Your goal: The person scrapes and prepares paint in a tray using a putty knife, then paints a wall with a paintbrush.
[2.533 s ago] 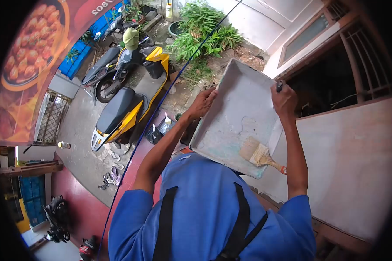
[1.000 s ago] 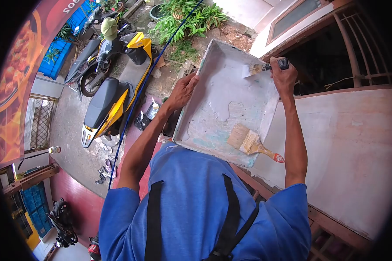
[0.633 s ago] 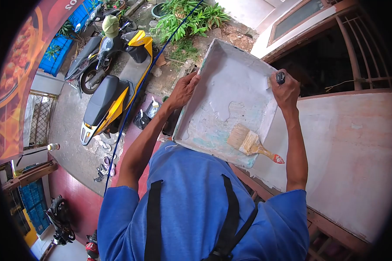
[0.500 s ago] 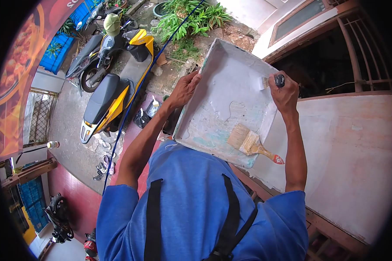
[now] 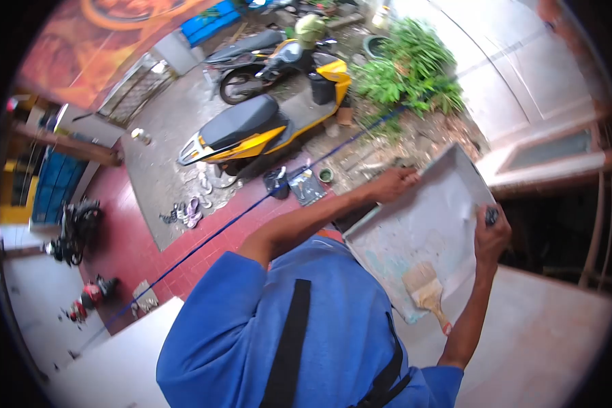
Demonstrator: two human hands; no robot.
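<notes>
I can see the tray point(image 5: 389, 250) held out in front of the person's belly, tipped at a slant. The left hand point(image 5: 396, 185) has its fingers closed on the tray's left side, I think to keep it from dropping. The right hand point(image 5: 493, 236) is up by the far right side, its fingers curled tight around a black handle point(image 5: 491, 215). I can't tell what is on the other end, because the hand hides it and it's blurry.

A wide brush point(image 5: 425, 289) lies in the near part of the tray. Its hairs rest on the tray floor and its handle pokes out over the edge, maybe so it's easy to grab and stays clean. Past the left arm, a yellow scooter point(image 5: 268, 136) is parked, well apart from the tray.
</notes>
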